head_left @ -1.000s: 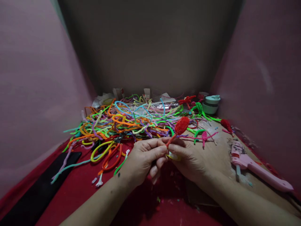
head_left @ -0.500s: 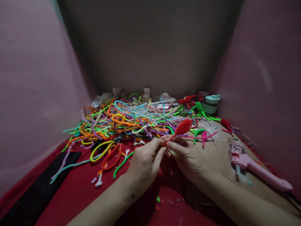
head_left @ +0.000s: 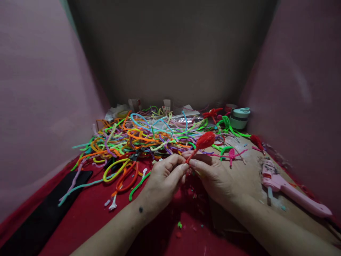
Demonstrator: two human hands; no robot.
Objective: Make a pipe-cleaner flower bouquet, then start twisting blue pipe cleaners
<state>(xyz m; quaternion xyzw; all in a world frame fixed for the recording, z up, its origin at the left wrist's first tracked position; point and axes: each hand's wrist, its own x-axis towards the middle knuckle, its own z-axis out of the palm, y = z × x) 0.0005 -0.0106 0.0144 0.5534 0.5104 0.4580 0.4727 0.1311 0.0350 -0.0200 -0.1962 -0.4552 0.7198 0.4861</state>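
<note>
Since the frame half a second earlier, our left hand (head_left: 162,181) had rolled so that its thumb lay more plainly in view, and the red bud (head_left: 205,140) had tilted a little more steeply. Thumb and fingers of that hand were pinched together on the low end of the red stem (head_left: 194,153); our right hand (head_left: 217,176) closed on it too, thumb tip just beside the other. The bud stood clear above our fingers, leaning right. (Something yellowish showed by the right palm, too hidden for us to name.)

With both pinches so low, we judged that the bud could swing or droop if either slackened, and that a hard twist there might kink the stem or loosen its wrapping.

Farther out, the tangled heap of fuzzy stems (head_left: 149,135) spread close behind our hands, where a loose end could snag the bud if we lowered it. On the cardboard (head_left: 247,177) to our right lay the pink glue gun (head_left: 295,195); we could not tell whether it was hot, but a careless sweep of our right forearm might knock it.
</note>
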